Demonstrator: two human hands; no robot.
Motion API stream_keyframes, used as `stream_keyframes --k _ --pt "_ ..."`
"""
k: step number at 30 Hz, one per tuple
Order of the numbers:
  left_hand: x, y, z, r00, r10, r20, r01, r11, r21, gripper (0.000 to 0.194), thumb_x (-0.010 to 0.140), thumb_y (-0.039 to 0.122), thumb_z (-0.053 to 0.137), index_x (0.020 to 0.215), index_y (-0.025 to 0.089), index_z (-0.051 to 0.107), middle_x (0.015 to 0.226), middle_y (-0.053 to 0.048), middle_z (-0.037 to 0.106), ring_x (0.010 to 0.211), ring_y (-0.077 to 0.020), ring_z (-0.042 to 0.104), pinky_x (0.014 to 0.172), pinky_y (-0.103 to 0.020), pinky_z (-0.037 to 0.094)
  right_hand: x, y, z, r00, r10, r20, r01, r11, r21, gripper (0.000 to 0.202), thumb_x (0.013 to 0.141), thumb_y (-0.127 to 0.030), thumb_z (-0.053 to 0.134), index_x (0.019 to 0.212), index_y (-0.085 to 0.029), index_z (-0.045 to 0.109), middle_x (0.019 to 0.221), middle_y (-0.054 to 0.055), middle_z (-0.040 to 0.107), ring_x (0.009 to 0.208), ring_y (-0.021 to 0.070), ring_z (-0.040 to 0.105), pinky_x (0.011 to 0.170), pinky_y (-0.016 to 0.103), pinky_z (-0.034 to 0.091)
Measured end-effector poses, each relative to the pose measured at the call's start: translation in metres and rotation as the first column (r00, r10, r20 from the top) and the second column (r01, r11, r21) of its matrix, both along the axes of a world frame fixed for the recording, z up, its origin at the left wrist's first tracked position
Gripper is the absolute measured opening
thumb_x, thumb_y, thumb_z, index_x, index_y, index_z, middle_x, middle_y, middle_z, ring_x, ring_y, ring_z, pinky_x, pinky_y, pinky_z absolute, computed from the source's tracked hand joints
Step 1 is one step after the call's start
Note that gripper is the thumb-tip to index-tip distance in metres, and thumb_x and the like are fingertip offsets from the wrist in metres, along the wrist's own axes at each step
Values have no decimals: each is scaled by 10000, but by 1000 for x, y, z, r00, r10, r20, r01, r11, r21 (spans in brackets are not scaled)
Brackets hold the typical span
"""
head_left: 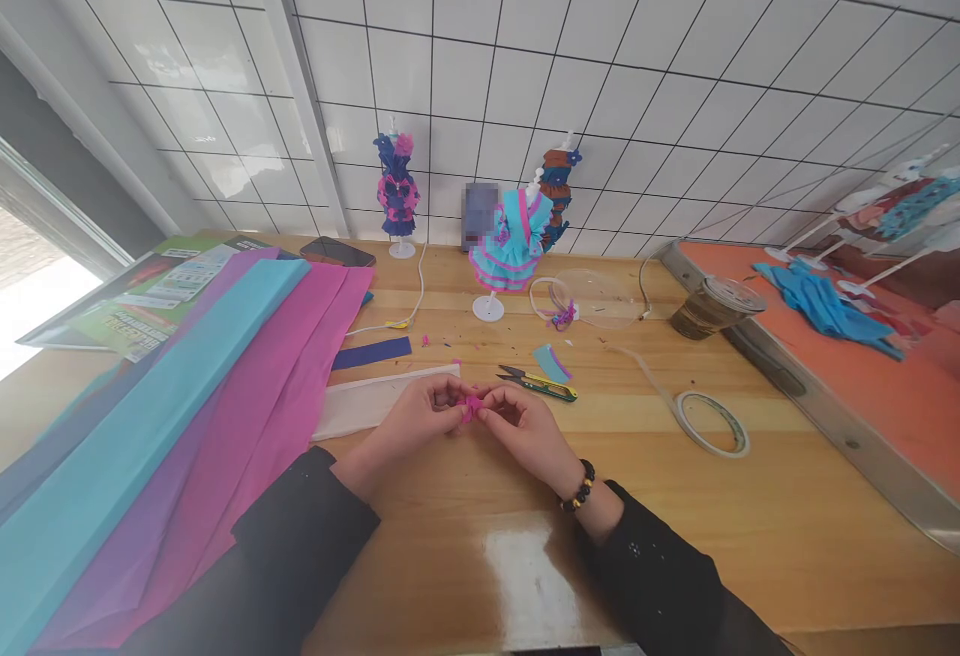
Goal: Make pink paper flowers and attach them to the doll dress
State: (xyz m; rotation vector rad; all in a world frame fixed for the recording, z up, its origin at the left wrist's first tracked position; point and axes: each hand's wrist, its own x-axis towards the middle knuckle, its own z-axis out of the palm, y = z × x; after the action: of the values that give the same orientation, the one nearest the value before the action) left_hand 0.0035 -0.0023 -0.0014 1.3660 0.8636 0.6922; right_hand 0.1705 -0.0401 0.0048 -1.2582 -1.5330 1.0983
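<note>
Between my two hands is a small crumpled piece of pink paper [472,408], gathered like a little flower. My left hand [424,416] pinches it from the left, thumb and fingertips closed. From the other side my right hand [525,431], with a dark beaded bracelet at its wrist, pinches it too. Just beyond the right hand lie thread snips [544,383] with yellow and green handles. A folded white paper strip [375,404] runs beneath the left hand. A turquoise paper scrap [553,363] with a pink edge rests behind the snips.
Long coloured paper sheets [247,356] cover the left side. Small mannequins in paper dresses [514,246] stand along the tiled wall. On the right are a tape roll [712,424], a lidded cup [716,308] and an orange surface [847,356]. A blue strip [373,352] lies behind the white one.
</note>
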Motion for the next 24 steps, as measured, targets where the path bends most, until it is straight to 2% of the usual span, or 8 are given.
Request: stream_keyframes --k 6,11,16,24 --pt "0 0 1 997 -37 61 37 999 8 306 700 236 646 973 133 553 680 15 561 527 -79 543 531 -215 437 5 3 1 997 -29 -78 21 995 -98 113 721 -275 606 706 -169 571 895 64 629 864 171 582 795 316 453" --pt "-3 0 2 990 -120 78 120 993 6 342 740 281 629 1029 127 532 741 -26 597 568 -98 577 563 -240 462 8 5 5 985 -48 -165 19 985 -173 153 701 -309 623 724 -171 560 706 2 603 690 129 568 719 297 461" --pt "-5 1 1 980 -174 97 178 983 -38 381 737 278 637 1059 133 497 773 -49 618 603 -123 595 587 -281 487 9 6 5 968 -102 -231 50 974 -219 193 679 -319 641 773 -184 539 684 -14 595 654 118 565 670 281 474" --pt "-4 0 5 967 -174 184 187 981 -57 249 726 267 666 900 125 558 769 -43 609 687 -113 572 656 -261 455 8 6 2 958 -77 -278 8 971 -240 255 688 -324 645 865 -198 510 737 -2 610 682 130 591 683 298 489"
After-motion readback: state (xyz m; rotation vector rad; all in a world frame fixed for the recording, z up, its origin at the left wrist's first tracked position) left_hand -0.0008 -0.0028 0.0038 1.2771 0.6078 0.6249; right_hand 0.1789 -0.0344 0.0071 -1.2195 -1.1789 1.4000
